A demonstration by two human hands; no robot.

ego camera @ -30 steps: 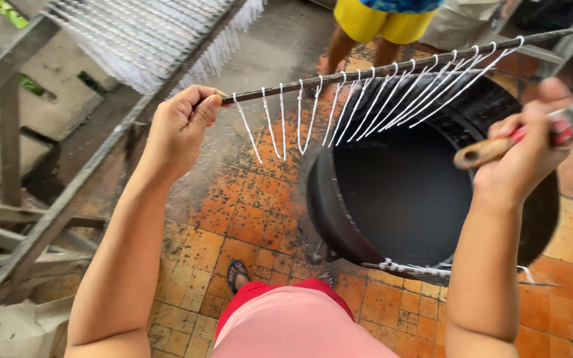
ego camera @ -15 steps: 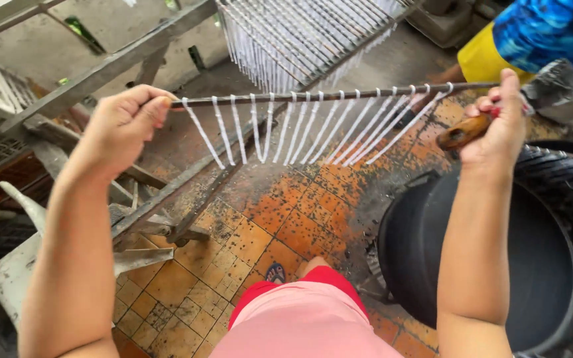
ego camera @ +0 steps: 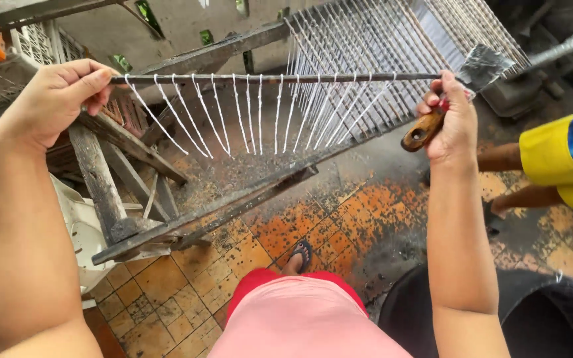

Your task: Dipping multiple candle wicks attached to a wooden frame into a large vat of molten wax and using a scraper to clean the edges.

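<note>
My left hand (ego camera: pixel 53 97) grips the left end of a thin dark rod (ego camera: pixel 280 78), held level in front of me. Several thin white wax-coated wicks (ego camera: pixel 233 116) hang from the rod in a row. My right hand (ego camera: pixel 450 119) holds the rod's right end together with a wooden-handled scraper (ego camera: pixel 449 96), whose grey metal blade points up and right. The rod hangs just in front of a dark wooden rack (ego camera: pixel 220 199).
The rack carries several more rods with white wicks (ego camera: pixel 379 46) at the back. A black tub (ego camera: pixel 532 318) sits at the lower right on the stained orange tile floor (ego camera: pixel 339 225). Another person in yellow shorts (ego camera: pixel 558 166) stands at the right. My foot in a sandal (ego camera: pixel 298 255) shows below.
I have turned left, away from the black tub, carrying the rod of wicks over to the wooden rack. Both hands keep the same grip.
</note>
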